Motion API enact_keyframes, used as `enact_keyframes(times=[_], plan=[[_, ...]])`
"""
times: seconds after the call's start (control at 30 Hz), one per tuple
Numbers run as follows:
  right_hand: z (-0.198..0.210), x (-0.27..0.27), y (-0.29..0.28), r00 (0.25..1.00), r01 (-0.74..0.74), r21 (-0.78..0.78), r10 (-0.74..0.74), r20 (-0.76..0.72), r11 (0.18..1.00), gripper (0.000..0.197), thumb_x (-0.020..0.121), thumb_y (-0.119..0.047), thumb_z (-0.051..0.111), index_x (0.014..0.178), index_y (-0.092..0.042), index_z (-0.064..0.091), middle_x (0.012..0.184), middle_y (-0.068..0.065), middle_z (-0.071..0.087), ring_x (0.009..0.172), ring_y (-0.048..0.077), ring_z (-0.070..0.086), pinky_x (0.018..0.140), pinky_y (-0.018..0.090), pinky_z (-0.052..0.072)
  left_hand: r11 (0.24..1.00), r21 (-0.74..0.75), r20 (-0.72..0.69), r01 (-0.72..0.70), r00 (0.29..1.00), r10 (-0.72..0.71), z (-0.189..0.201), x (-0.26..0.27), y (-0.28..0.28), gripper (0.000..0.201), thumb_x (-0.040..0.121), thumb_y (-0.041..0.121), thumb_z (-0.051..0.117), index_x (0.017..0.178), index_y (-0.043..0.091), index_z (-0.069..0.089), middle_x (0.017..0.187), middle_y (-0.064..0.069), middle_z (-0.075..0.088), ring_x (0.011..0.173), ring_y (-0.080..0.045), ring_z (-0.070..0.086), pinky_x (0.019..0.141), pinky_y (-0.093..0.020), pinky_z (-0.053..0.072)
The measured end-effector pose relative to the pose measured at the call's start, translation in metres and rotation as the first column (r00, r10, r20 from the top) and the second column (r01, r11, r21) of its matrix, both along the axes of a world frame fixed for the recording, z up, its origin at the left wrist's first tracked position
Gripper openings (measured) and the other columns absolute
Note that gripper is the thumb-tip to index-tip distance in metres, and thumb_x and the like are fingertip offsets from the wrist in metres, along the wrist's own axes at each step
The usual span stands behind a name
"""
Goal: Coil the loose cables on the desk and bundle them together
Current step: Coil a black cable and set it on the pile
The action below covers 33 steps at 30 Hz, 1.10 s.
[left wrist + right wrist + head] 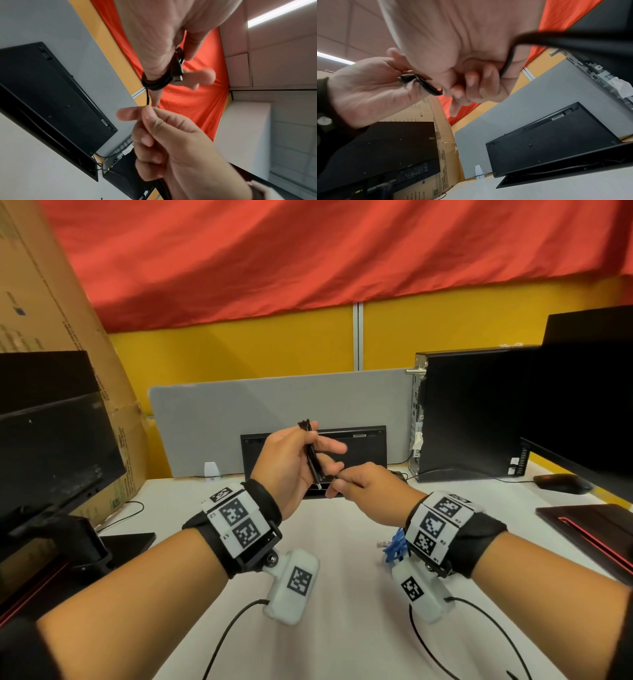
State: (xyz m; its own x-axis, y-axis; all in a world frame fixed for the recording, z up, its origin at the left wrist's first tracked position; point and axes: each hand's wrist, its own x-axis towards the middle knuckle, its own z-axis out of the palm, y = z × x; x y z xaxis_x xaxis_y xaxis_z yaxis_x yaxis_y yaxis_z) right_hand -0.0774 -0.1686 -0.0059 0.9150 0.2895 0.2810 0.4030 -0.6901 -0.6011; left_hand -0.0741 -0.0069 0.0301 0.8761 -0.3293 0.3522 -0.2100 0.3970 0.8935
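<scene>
A red cloth [308, 261] hung across the back of the room above a yellow partition [260, 350], with a grey divider panel [274, 409] behind a white worktop [342, 594]. A cardboard box [44, 313] leaned at the left over a dark monitor [51, 433], a black computer tower [469, 412] stood at the right, and an open black cable hatch [359, 446] sat at the worktop's back edge. Both hands were raised above the middle of the worktop. The left hand [291, 467] held a black cable [155, 83], wound in several loops round its fingers and pinned under the thumb, with a plug end showing at the coil. The right hand [363, 491] pinched the cable's free strand just beside the left fingers, its other fingers curled. This coil looked nearly finished, with what seemed only a short length left to wrap or tuck. A blue cable [394, 549] lay on the worktop, partly hidden by the right wrist, in a bunch; whether it was neatly coiled could not be told. Joining the cables into one bundle appeared not yet done.
</scene>
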Motion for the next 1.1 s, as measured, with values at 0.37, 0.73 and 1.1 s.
enact_keyframes(times=[0.37,0.73,1.1], plan=[[0.024,-0.021,0.000,0.994,-0.023,-0.252,-0.005,-0.107,0.967,0.026,0.099,-0.033,0.050,0.085,-0.028,0.071,0.068,-0.005,0.061,0.057,0.006,0.054,0.056,0.020,0.042,0.918,0.371,0.150,-0.142,0.984,0.091,-0.004,0.000,-0.003,0.018,0.102,0.016,0.042,0.102,0.028,0.055,0.116,-0.002,0.071,0.113,-0.018,0.064,0.106,-0.042,0.042],[0.058,-0.033,-0.008,0.999,-0.027,-0.173,0.030,0.013,0.985,0.018,0.093,-0.025,0.062,0.080,-0.029,0.075,0.059,-0.016,0.062,0.053,-0.003,0.051,0.049,0.008,0.038,0.578,0.781,0.242,-0.237,0.968,0.070,-0.019,0.004,0.012,0.037,0.103,0.032,0.037,0.098,0.003,0.059,0.085,-0.004,0.075,0.080,-0.015,0.064,0.076,-0.027,0.045],[0.065,-0.014,-0.021,0.969,0.115,-0.127,-0.083,0.234,0.985,0.014,0.093,-0.021,0.064,0.097,-0.025,0.077,0.093,-0.005,0.069,0.091,0.015,0.062,0.086,0.036,0.051,0.802,0.586,-0.049,0.118,0.993,-0.110,-0.016,-0.013,0.005,0.042,0.104,0.027,0.039,0.096,0.000,0.070,0.043,0.000,0.032,0.040,-0.011,0.043,0.089,-0.054,0.054]])
